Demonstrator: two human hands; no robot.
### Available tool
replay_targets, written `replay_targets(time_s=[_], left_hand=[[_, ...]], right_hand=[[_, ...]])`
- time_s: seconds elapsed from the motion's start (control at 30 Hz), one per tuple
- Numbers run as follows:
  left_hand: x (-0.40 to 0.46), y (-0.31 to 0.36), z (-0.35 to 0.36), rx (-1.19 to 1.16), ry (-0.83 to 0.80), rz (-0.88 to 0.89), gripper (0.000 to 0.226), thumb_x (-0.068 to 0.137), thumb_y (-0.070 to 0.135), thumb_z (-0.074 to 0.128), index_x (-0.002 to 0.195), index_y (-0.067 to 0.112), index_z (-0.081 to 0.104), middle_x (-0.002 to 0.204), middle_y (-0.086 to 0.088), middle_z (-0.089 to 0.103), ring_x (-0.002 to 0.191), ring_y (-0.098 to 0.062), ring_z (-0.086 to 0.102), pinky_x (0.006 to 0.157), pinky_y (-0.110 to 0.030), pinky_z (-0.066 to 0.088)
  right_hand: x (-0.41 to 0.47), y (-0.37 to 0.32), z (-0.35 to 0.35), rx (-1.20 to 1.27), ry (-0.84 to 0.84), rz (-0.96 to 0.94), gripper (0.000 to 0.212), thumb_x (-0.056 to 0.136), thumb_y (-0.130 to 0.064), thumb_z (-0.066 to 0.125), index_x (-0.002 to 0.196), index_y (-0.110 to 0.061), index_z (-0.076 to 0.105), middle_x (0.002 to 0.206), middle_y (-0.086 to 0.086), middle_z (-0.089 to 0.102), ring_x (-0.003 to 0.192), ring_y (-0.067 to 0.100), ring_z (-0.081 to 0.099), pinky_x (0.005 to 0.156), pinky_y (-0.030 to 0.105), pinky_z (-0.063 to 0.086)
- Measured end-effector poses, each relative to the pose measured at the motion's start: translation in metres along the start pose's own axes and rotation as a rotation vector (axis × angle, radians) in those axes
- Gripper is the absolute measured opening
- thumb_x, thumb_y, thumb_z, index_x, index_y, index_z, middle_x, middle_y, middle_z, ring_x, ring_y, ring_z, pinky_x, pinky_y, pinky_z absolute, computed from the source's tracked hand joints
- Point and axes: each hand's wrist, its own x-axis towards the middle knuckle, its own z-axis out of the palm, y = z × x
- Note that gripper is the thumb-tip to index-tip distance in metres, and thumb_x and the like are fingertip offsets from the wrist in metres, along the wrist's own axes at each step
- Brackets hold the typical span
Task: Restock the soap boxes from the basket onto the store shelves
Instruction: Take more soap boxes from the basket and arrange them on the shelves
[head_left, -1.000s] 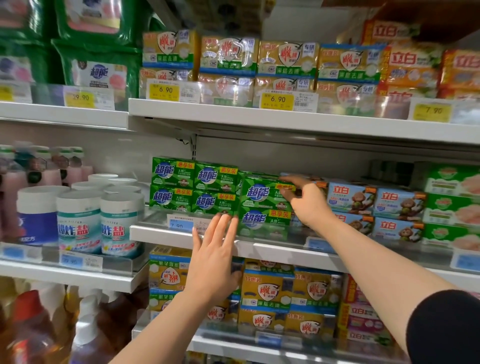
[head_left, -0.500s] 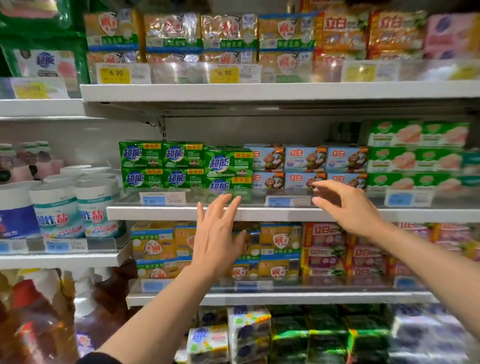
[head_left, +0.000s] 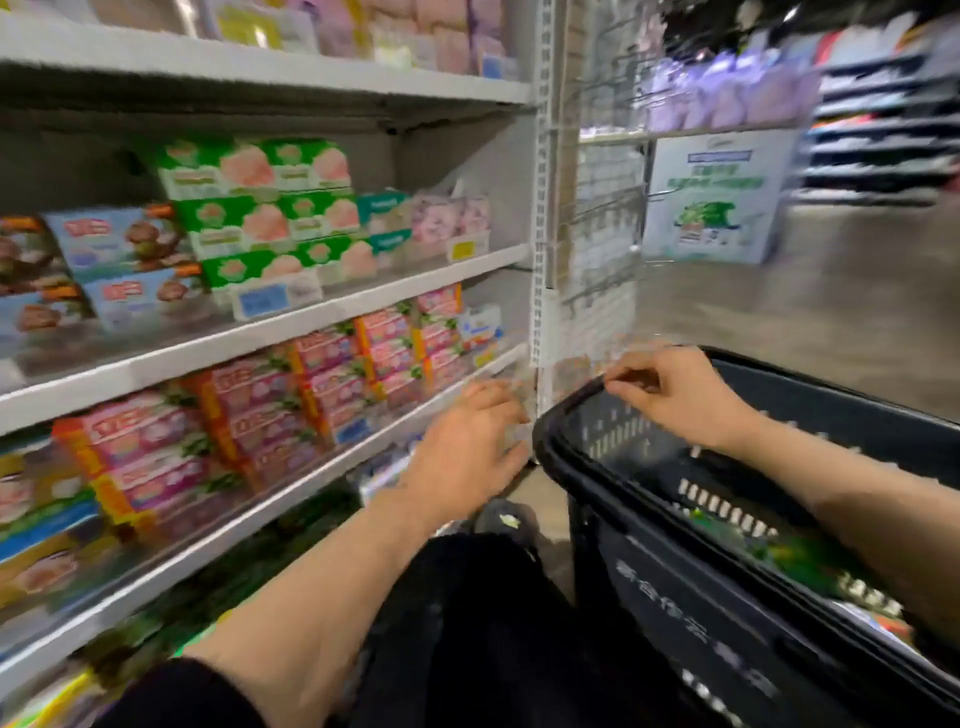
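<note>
Green soap boxes (head_left: 779, 551) down in the black basket (head_left: 649, 597). Right hand (head_left: 675, 395) curled, maybe empty; left hand (head_left: 467, 447) loose, empty. Probably light, stiff cardboard: grab by the long sides.

You had one head-worn view, looking forward and down, turned rightward along the shelves (head_left: 322, 317) toward the aisle end. It sat close over the basket (head_left: 582, 467) rim and both forearms, with heavy motion blur; no second view overlapped it.
</note>
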Motion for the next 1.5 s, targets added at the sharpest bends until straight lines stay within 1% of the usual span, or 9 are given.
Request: replay_targets(time_s=[0.1,0.27,0.33,0.6,0.7,0.97,1.2,1.4,1.5], left_hand=[[0.037,0.046,0.055,-0.149,-0.082,0.081,0.034,0.089,0.039,0.056,0.098,0.010,0.072,0.105,-0.005,0.068,0.121,-0.026,0.053,0.107,-0.020,0.027],[0.083,0.099,0.125,-0.271,-0.300,0.220,0.031,0.089,0.033,0.067,0.108,0.009,0.070,0.117,-0.010,0.063,0.138,-0.027,0.036,0.116,-0.024,0.012],[0.102,0.112,0.149,-0.275,-0.409,0.260,0.032,0.083,0.028,0.074,0.108,0.008,0.071,0.113,-0.012,0.064,0.132,-0.028,0.042,0.115,-0.022,0.008],[0.141,0.153,0.248,-0.062,-0.925,0.385,0.071,0.078,0.039,0.078,0.137,0.013,0.049,0.126,-0.015,0.053,0.130,-0.033,0.036,0.104,-0.042,0.038],[0.147,0.158,0.276,0.041,-1.042,0.427,0.079,0.076,0.038,0.080,0.142,0.012,0.044,0.134,-0.016,0.050,0.126,-0.032,0.044,0.104,-0.038,0.038],[0.154,0.138,0.326,0.095,-1.291,0.561,0.102,0.063,0.025,0.090,0.148,0.019,0.034,0.141,-0.008,0.038,0.130,-0.027,0.041,0.104,-0.034,0.038],[0.145,0.144,0.362,0.047,-1.575,0.690,0.091,0.070,0.006,0.084,0.147,0.018,0.037,0.155,-0.010,0.022,0.142,-0.028,0.024,0.111,-0.033,0.029],[0.140,0.120,0.375,0.106,-1.393,0.949,0.089,0.065,0.009,0.084,0.140,0.018,0.037,0.135,-0.006,0.040,0.124,-0.027,0.042,0.099,-0.039,0.038],[0.137,0.117,0.375,0.099,-1.314,0.928,0.088,0.068,0.020,0.083,0.141,0.021,0.035,0.137,-0.003,0.041,0.132,-0.025,0.039,0.115,-0.054,0.022]], right_hand=[[-0.047,0.060,-0.028,-0.094,0.024,0.155,0.006,0.085,-0.010,0.069,0.087,-0.009,0.074,0.078,0.002,0.071,0.071,0.018,0.066,0.070,0.027,0.048],[-0.117,0.128,-0.055,-0.144,-0.024,0.358,0.004,0.080,-0.010,0.075,0.083,-0.009,0.075,0.077,0.005,0.072,0.070,0.018,0.068,0.064,0.008,0.040],[-0.135,0.147,-0.061,-0.170,-0.100,0.410,0.010,0.078,-0.012,0.076,0.088,-0.008,0.075,0.081,0.004,0.072,0.073,0.014,0.063,0.063,0.012,0.036],[-0.159,0.208,-0.052,-0.177,-0.629,0.683,0.047,0.073,-0.022,0.081,0.115,-0.010,0.064,0.097,0.000,0.064,0.086,0.016,0.058,0.070,0.022,0.040],[-0.154,0.221,-0.039,-0.180,-0.698,0.760,0.052,0.071,-0.028,0.082,0.115,-0.007,0.063,0.110,0.007,0.067,0.097,0.024,0.061,0.073,0.026,0.044],[-0.172,0.243,0.000,-0.227,-1.003,0.951,0.057,0.075,-0.045,0.077,0.115,-0.009,0.061,0.096,0.001,0.055,0.086,0.019,0.054,0.074,0.027,0.046],[-0.190,0.254,0.022,-0.281,-1.075,1.010,0.053,0.077,-0.035,0.075,0.121,-0.014,0.056,0.100,0.001,0.059,0.090,0.018,0.058,0.082,0.026,0.049],[-0.194,0.253,0.027,-0.270,-0.991,0.992,0.049,0.085,-0.037,0.067,0.124,-0.010,0.056,0.119,0.007,0.062,0.106,0.023,0.059,0.087,0.026,0.045],[-0.186,0.254,0.020,-0.242,-0.945,1.022,0.052,0.078,-0.036,0.075,0.119,-0.012,0.054,0.121,0.006,0.059,0.106,0.023,0.057,0.084,0.026,0.044]])
